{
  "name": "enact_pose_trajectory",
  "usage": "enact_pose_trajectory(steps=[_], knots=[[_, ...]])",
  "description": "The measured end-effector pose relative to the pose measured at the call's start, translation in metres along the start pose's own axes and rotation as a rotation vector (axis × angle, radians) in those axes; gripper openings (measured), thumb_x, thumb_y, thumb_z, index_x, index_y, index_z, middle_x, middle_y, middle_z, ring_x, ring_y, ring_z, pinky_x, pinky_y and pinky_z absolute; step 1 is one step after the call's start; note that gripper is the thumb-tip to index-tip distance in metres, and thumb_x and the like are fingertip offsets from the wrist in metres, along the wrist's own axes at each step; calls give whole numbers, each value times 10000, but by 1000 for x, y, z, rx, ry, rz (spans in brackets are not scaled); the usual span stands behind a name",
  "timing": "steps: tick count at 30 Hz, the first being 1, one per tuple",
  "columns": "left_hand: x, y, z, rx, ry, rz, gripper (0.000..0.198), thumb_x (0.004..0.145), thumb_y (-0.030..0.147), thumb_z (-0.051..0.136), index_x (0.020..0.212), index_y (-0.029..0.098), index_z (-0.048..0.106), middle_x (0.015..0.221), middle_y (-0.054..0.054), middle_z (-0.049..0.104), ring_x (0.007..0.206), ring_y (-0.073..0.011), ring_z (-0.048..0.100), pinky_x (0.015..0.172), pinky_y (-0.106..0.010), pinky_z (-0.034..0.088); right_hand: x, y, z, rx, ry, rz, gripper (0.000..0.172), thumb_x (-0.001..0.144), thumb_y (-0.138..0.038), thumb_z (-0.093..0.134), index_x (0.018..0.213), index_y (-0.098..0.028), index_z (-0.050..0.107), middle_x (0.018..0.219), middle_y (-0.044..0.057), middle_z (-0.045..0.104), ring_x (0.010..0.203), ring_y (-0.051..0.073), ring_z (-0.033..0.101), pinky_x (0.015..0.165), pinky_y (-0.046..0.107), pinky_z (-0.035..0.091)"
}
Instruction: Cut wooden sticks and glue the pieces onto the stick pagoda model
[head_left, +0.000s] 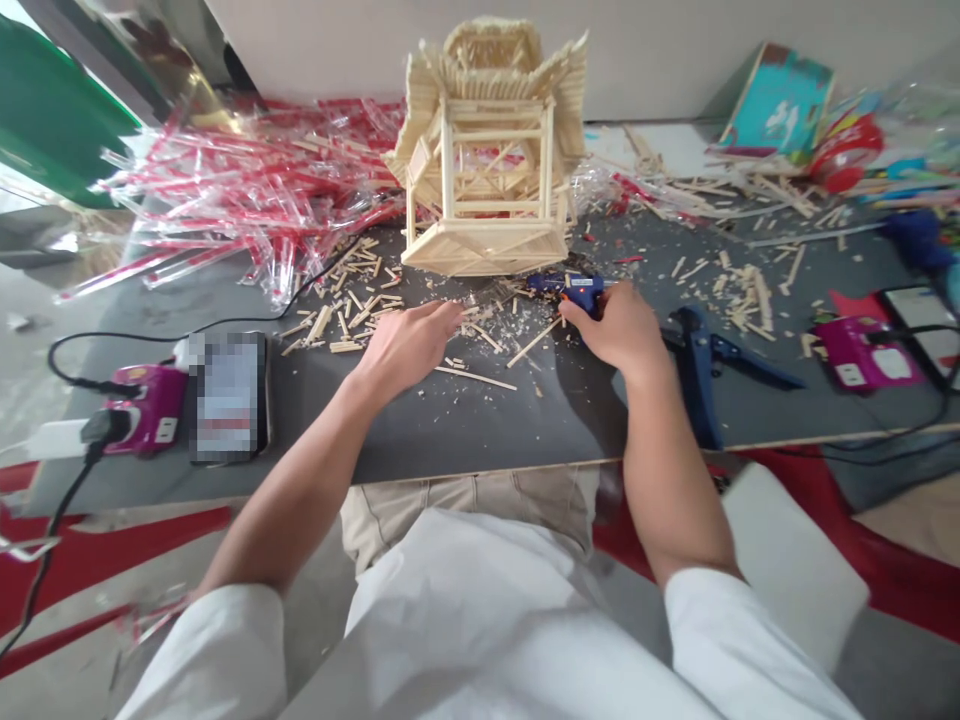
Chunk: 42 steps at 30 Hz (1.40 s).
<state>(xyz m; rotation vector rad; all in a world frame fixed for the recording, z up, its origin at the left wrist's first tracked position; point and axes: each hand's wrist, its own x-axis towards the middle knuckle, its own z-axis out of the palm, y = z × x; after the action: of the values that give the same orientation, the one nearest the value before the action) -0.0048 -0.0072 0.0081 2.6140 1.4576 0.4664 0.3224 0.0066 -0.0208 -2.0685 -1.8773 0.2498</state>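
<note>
My right hand (628,325) is wrapped round a blue glue gun (583,290), whose nozzle points left over the littered tabletop. My left hand (414,345) is low over the table among short wooden stick pieces (352,300). Its fingers are drawn together and point right; whatever they hold, if anything, is hidden. Behind both hands stands a model pavilion (487,235) built from thin wooden sticks, with a flared roof on top. Between the hands lie a longer loose stick (476,377) and another slanting stick (534,342), amid pale scraps and bits of glue.
A heap of red-and-clear plastic wrappers (262,200) covers the back left. A phone (229,397) lies beside a purple power socket (150,405) with cables. Right of my right hand are a blue-handled cutter (701,375), wood scraps (750,300) and a second purple socket (870,355).
</note>
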Motion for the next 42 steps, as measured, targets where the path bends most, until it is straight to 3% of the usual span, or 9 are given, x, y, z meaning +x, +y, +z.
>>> enact_pose_trajectory(steps=[3,7,11,15,21,30,35,39,42], knots=[[-5,-2,5,-59,44,-7,382,1128,383,366,1221,220,699,1062,-97,789,812,-194,716,661,-311,440,-4,-9,-2,-13,2,105,632,865,-688,718,1139,-128,616,1034,201,689,993,392,680,882,541,563],[-7,-7,5,-90,94,-62,399,1133,404,356,1264,207,678,1072,-109,795,810,-197,717,687,-319,461,-7,-17,-1,-51,12,95,715,831,-729,730,1146,-97,621,1105,244,671,1074,422,661,944,572,539],[-6,-9,5,-87,88,-69,402,1134,418,368,1191,212,709,1049,-96,789,833,-201,717,699,-319,451,-10,-26,0,-96,9,77,554,935,-561,624,1144,-48,618,1153,311,649,1135,454,646,1003,588,502],[-7,-8,6,-72,97,-44,430,1138,430,360,1191,222,732,1034,-85,770,867,-197,715,705,-308,445,-12,-31,-6,-63,69,144,532,932,-425,595,1279,-26,533,1123,308,676,1053,443,681,922,564,525],[-10,-10,8,-83,144,-40,463,1138,461,352,1222,231,745,1022,-85,761,908,-198,716,724,-306,469,-9,-27,-16,63,135,150,615,864,-592,711,1267,-166,524,1013,183,729,1013,414,700,893,541,536],[-10,-11,11,-104,125,-19,460,1137,446,355,1233,227,748,1039,-98,774,896,-199,718,759,-320,496,-6,-2,-19,71,203,262,549,819,-631,766,1112,-191,620,1036,196,748,1000,400,714,889,541,553],[-10,-10,9,-105,142,-13,450,1137,444,368,1217,225,752,1021,-87,771,876,-193,719,736,-311,481,2,12,-23,183,460,217,521,861,-584,715,1211,-214,607,1071,137,739,934,334,722,856,499,582],[-10,-9,8,-97,154,-12,449,1137,440,370,1197,222,758,985,-84,770,854,-191,715,719,-314,473,2,1,-28,333,749,21,532,955,-529,576,1358,-182,542,1221,200,700,1059,319,693,961,470,562],[-10,-10,8,-101,153,-5,442,1137,435,372,1219,226,753,994,-90,774,875,-190,720,733,-313,484,-8,-14,-29,309,714,-108,622,953,-522,537,1420,-113,506,1208,230,699,1118,336,689,1014,476,543]])
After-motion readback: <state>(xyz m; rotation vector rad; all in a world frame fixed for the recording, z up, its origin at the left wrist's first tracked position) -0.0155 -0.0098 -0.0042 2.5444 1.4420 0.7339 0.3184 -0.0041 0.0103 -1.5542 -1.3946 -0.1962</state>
